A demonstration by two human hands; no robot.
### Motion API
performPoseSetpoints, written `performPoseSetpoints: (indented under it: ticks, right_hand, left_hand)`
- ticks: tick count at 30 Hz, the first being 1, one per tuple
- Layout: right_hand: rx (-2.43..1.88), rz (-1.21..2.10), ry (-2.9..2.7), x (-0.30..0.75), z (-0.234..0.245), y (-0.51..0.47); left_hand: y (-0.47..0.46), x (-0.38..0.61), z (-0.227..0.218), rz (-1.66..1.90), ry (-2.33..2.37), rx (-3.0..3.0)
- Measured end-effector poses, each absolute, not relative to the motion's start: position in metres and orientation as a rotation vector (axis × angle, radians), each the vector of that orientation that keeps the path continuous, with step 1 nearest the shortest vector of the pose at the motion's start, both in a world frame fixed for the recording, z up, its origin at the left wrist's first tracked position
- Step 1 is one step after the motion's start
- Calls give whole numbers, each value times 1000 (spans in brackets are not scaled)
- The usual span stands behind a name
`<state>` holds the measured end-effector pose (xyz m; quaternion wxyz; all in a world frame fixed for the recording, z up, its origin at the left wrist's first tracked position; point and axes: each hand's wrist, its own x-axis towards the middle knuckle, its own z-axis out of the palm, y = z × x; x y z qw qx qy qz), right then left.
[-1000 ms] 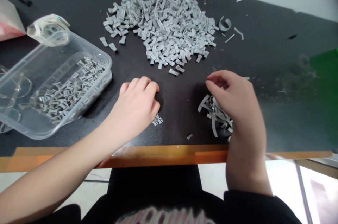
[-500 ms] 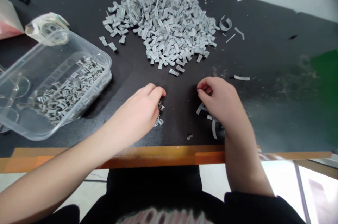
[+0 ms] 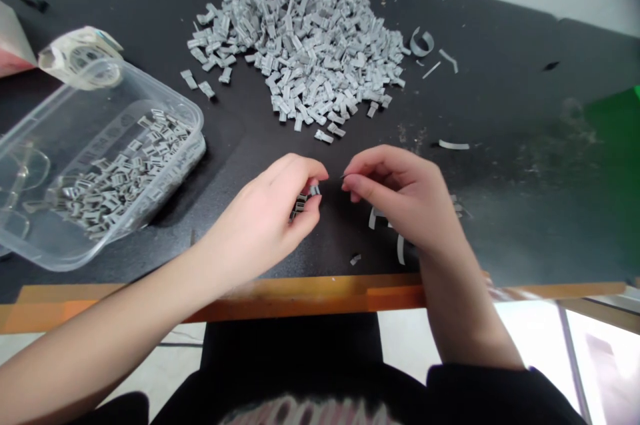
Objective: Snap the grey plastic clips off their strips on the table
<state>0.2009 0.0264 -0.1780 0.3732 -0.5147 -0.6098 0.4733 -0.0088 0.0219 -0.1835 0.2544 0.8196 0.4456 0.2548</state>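
My left hand (image 3: 270,205) is curled over the table, with a small metal clip (image 3: 314,190) between its thumb and fingers. More small clips (image 3: 299,205) show in the gap under the fingers, partly hidden by the hand. Facing it across a narrow space, my right hand (image 3: 400,188) pinches a tiny dark tip between thumb and forefinger, too small to name. Grey strip pieces (image 3: 401,249) lie partly covered beneath my right hand. A small grey scrap (image 3: 355,259) rests near the table's front edge.
A large heap of grey clip-like pieces (image 3: 320,45) lies at the back. On the left stands a clear plastic tub (image 3: 200,119) with metal clips inside, a tape roll (image 3: 80,58) touching its far side. Loose strips (image 3: 454,145) and a curled strip (image 3: 421,43) lie right of the heap.
My right hand has moved left, closer to my left hand. The left hand has turned so its thumb shows, and a clip now appears at its fingertips.
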Motion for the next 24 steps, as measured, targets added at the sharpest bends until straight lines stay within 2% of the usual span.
performPoseSetpoints:
  ticks: [4, 9, 19, 24]
  right_hand:
    - [-1180, 1564, -1447, 197, -177, 25]
    - [-1148, 1710, -1304, 197, -173, 26]
    - [-1021, 1816, -1066, 197, -179, 26]
    - [-1060, 1758, -1056, 196, -180, 26]
  left_hand:
    - [18, -9, -180, 891, 1067, 2208]
    - [16, -9, -177, 886, 1023, 2199]
    - [13, -9, -173, 929, 1033, 2149]
    - [15, -8, -174, 977, 1058, 2154]
